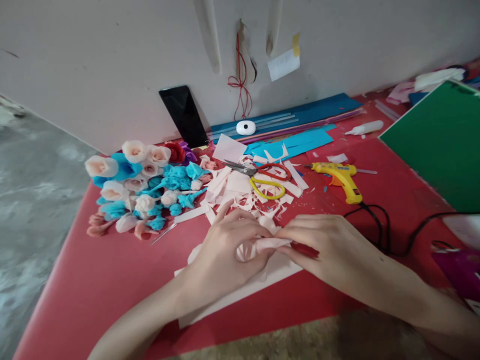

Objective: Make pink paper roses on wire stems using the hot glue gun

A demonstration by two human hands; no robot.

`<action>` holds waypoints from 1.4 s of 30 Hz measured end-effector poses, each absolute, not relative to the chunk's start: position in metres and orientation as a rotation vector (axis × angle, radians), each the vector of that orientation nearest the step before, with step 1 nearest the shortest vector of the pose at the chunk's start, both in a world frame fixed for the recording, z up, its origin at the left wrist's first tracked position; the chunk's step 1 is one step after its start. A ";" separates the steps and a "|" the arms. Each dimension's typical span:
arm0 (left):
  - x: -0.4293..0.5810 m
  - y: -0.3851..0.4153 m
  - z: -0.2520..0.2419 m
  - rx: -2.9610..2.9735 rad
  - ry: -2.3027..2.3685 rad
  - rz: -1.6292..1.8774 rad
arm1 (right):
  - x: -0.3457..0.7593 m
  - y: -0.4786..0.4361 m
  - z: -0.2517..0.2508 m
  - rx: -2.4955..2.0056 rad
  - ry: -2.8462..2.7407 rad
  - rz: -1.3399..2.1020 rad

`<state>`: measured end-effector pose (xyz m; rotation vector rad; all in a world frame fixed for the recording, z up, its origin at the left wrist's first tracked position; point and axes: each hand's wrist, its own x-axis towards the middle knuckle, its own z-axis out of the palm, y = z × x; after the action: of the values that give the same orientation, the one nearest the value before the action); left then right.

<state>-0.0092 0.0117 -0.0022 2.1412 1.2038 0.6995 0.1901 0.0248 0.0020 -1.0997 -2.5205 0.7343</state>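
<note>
My left hand (225, 250) and my right hand (322, 240) meet over the red table (93, 280), both pinched on a pale pink foam strip (262, 245) that is rolled into a small coil at its left end. The left fingers curl around the coil, with the index finger raised. From the other side, the right fingers press the strip's loose end. Under the hands lies a pale pink foam sheet (240, 295).
A heap of pink, white and blue foam roses (142, 185) lies at the left. Scissors (262, 177) rest on pink offcuts, with a yellow glue gun (341, 177) and its black cable (382, 230) to the right. A black phone (183, 115) leans on the wall; a green sheet (438, 135) lies far right.
</note>
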 end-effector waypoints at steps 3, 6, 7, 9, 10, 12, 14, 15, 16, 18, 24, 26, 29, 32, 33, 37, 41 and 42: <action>-0.010 0.012 -0.002 2.155 1.198 0.707 | 0.189 0.025 0.002 -1.099 -2.517 0.729; -0.009 0.011 -0.002 2.190 1.218 0.723 | 0.189 0.026 0.002 -1.103 -2.526 0.742; -0.009 0.011 -0.002 2.194 1.220 0.727 | 0.189 0.025 0.002 -1.106 -2.527 0.747; -0.008 0.011 -0.001 2.185 1.223 0.720 | 0.190 0.025 0.002 -1.108 -2.522 0.754; -0.008 0.011 -0.001 2.177 1.223 0.709 | 0.190 0.025 0.002 -1.107 -2.514 0.756; -0.008 0.011 -0.001 2.164 1.230 0.686 | 0.191 0.025 0.003 -1.104 -2.488 0.749; -0.008 0.012 -0.001 2.154 1.238 0.666 | 0.191 0.025 0.004 -1.087 -2.456 0.729; -0.008 0.012 -0.001 2.149 1.238 0.666 | 0.191 0.025 0.004 -1.075 -2.442 0.721; -0.008 0.012 -0.001 2.142 1.237 0.668 | 0.190 0.025 0.004 -1.062 -2.432 0.718; -0.009 0.013 -0.001 2.131 1.228 0.676 | 0.188 0.026 0.004 -1.035 -2.416 0.723; -0.009 0.011 -0.002 2.136 1.240 0.675 | 0.185 0.026 0.003 -1.075 -2.364 0.718; -0.009 0.011 -0.002 2.144 1.230 0.683 | 0.184 0.026 0.004 -1.088 -2.360 0.727; -0.010 0.011 -0.004 2.153 1.231 0.696 | 0.184 0.025 0.006 -1.109 -2.364 0.772; -0.010 0.012 -0.005 2.161 1.239 0.732 | 0.185 0.024 0.007 -1.127 -2.365 0.772; -0.010 0.012 -0.005 2.164 1.241 0.746 | 0.186 0.024 0.007 -1.125 -2.370 0.756; -0.010 0.011 -0.005 2.190 1.239 0.773 | 0.190 0.024 0.006 -1.100 -2.435 0.634; -0.010 0.011 -0.003 2.226 1.226 0.760 | 0.192 0.023 0.002 -1.084 -2.481 0.591; -0.009 0.011 -0.003 2.232 1.222 0.754 | 0.192 0.023 0.002 -1.074 -2.469 0.588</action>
<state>-0.0095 0.0108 -0.0026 2.2320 1.2215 0.7536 0.1919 0.0228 0.0017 -1.0741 -2.4692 0.5883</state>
